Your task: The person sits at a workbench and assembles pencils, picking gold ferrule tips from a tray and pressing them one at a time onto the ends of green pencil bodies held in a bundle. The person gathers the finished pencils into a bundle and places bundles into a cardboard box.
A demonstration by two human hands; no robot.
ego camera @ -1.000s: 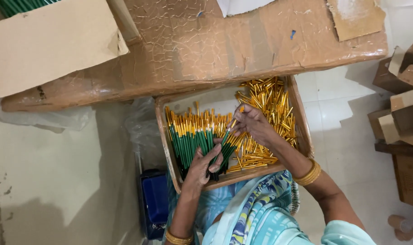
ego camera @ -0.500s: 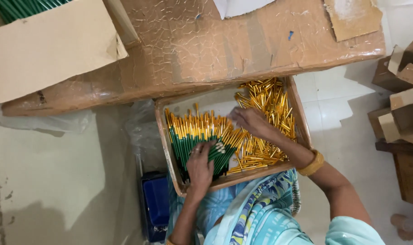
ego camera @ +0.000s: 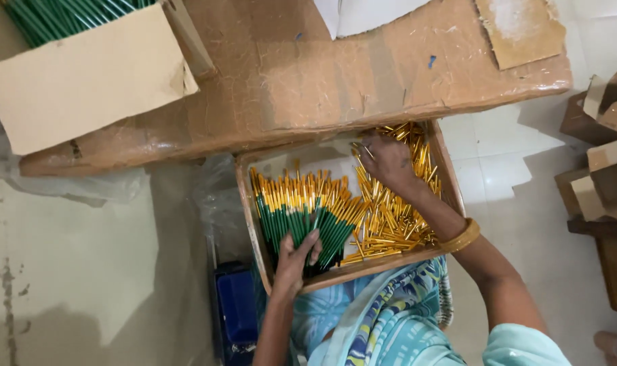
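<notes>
Person's wearing a gold bangle (ego camera: 462, 236) on the right wrist, light teal sleeve (ego camera: 525, 347), w/ blue-yellow-white patterned drape (ego camera: 383, 318) hanging across the front; forearms showing bare.

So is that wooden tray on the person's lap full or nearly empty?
Mostly full. The wooden tray holds packed green sticks on one side and loose gold pieces on the other; little bare bottom shows.

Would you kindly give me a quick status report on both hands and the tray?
Left hand resting on green pens. Right hand reaching into loose gold caps at far side of wooden tray. Nothing blocking either hand.
</notes>
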